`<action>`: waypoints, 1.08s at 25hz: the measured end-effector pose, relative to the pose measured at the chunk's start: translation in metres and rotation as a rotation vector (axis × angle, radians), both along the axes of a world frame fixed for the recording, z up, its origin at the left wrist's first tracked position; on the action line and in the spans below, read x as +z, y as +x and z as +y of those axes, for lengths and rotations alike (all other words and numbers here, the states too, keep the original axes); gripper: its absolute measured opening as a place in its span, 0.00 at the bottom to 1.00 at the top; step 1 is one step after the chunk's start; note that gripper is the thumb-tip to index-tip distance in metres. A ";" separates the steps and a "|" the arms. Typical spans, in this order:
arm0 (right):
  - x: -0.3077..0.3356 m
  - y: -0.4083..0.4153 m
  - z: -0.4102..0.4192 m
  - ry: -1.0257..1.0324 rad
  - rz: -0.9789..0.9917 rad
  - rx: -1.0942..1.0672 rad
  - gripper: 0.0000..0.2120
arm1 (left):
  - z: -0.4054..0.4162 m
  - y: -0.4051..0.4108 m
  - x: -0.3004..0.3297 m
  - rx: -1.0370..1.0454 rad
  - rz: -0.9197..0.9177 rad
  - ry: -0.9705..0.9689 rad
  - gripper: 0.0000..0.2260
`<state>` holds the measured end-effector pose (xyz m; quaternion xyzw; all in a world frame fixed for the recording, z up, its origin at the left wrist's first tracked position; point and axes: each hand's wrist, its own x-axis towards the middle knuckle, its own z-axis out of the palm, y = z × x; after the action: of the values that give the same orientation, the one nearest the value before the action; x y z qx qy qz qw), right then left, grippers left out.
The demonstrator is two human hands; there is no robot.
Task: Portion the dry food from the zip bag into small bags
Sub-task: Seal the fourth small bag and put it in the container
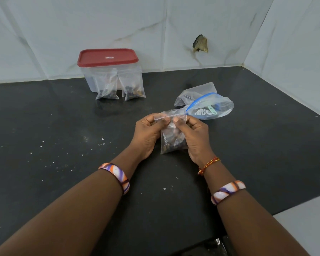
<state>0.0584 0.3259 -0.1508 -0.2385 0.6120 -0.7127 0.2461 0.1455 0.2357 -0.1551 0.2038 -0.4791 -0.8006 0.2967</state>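
While two filled small bags [107, 85] and [134, 87] already lean upright against the clear red-lidded container [107, 71] in the upper left of the frame, a third small bag [171, 137] sits at the centre, held up over the black countertop [63, 145] between both hands. The left hand [148, 134] pinches the bag's top strip at its left end with thumb and fingers curled round it, and the right hand [194, 137] pinches the same strip just beside it, its palm cupping the bag's right side. Brown dry food fills the lower part of this bag, so the portioning of it looks done and the pressing-closed of the seal appears to be the step in hand; whether the strip is fully sealed I cannot tell. Just right of centre, touching the held bag's upper corner, lies the big blue-zippered zip bag [211, 108], which looks nearly or wholly emptied, though its contents are hard to read through the plastic. Behind it lie spare empty small bags [196, 93]. By this showing the task is well along: two portions are set aside, a third is closing, and little seems left beyond placing it with the others.
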 end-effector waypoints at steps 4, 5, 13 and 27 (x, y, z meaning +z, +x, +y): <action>-0.001 0.001 0.001 -0.044 0.006 0.003 0.03 | 0.000 -0.001 -0.002 0.006 -0.003 0.013 0.05; -0.001 0.001 0.001 -0.047 0.001 0.001 0.03 | 0.000 -0.002 -0.002 0.012 -0.006 0.014 0.06; -0.002 0.004 -0.003 -0.070 -0.034 -0.043 0.08 | 0.000 -0.002 -0.004 0.027 -0.041 0.030 0.06; 0.000 0.004 -0.005 -0.015 0.080 0.039 0.04 | -0.002 0.003 -0.003 0.003 -0.041 0.052 0.04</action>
<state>0.0622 0.3212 -0.1512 -0.2808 0.6112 -0.7022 0.2335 0.1481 0.2336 -0.1583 0.2285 -0.4636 -0.8081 0.2825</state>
